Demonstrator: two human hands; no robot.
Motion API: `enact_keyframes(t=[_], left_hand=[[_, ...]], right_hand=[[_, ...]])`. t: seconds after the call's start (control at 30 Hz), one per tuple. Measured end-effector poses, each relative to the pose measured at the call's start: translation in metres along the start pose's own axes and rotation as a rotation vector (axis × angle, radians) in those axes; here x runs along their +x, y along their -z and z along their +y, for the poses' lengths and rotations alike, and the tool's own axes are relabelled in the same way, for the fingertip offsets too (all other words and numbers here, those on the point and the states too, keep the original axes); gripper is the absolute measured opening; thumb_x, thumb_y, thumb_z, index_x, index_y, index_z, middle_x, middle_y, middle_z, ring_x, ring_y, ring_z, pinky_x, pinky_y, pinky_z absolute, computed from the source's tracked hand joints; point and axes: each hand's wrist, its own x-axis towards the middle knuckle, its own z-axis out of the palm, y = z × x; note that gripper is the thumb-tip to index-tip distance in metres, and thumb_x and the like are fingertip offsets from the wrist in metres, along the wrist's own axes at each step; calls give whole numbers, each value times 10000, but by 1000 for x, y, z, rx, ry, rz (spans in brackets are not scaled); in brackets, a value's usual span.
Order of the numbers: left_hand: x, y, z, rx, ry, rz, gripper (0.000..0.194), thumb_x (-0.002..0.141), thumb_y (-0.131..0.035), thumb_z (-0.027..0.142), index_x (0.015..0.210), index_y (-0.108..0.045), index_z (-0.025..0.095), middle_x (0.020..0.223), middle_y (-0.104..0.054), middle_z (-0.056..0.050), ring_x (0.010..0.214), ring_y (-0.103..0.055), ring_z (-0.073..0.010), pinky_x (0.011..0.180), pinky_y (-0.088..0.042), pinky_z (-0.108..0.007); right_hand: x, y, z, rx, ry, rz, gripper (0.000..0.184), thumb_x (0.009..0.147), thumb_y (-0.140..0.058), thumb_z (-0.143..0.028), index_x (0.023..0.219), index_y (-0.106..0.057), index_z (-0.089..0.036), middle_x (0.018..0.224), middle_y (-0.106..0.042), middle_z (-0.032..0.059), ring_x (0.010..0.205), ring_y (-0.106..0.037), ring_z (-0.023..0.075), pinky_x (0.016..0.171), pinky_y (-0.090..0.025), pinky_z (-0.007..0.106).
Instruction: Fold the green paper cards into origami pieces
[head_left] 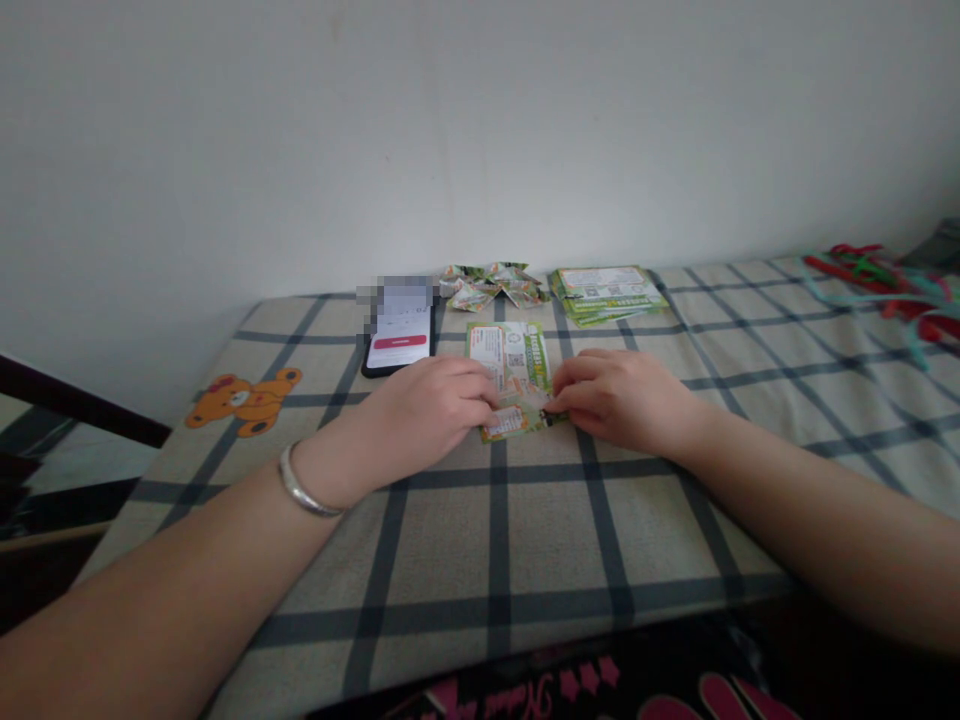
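1. Green-and-white glossy paper, that's the leaflet [514, 375], a rectangle lying flat on the table [525, 540] near its middle, with its near edge folded up into a crumpled strip.
2. Left hand [427, 405] is curled narrow, knuckles up, fingertips pinching the leaflet's near-left corner against the cloth.
3. Right hand [622, 395] mirrors it: fingers bunched tight, tips pressing the near-right corner of the same fold.
4. Both hands touch the paper, one on each side, with the folded strip running between them.
5. A smooth silver bangle [304, 490] rings the left wrist.
6. Underfoot for all this: a soft beige cover crossed by dark grey check lines, with a cartoon orange bear [244, 398] printed at the left edge.
7. Just beyond the left hand lies a phone [400, 340], a dark slab, screen lit white with a red bar.
8. Further back, by the wall, sits a small heap of folded pieces [495, 285], angular and pointed, in the same green print.
9. Beside that, to the right, a neat stack of flat leaflets [606, 292], slightly fanned.
10. Far right edge: a tangle of red and teal cords [892, 290], thin and looping.
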Motion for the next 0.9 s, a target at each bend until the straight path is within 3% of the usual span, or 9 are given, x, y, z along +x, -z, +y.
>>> enact_keyframes(t=[0.43, 0.9], left_hand=[[-4, 4, -6, -49, 1, -43, 294, 870, -507, 76, 854, -753, 235, 968, -737, -9, 946, -645, -195, 843, -532, -363], [-7, 4, -7, -119, 42, -57, 320, 824, -496, 39, 862, -754, 226, 979, -736, -7, 937, -650, -174, 870, -525, -346]], right_hand=[[-8, 6, 16, 48, -19, -56, 280, 818, -591, -107, 945, -763, -288, 967, -709, 11, 828, -643, 167, 685, -444, 280], [-9, 2, 21, 167, -43, -15, 257, 855, -532, -134, 974, -749, -206, 948, -714, 50, 861, -645, 178, 769, -489, 310]])
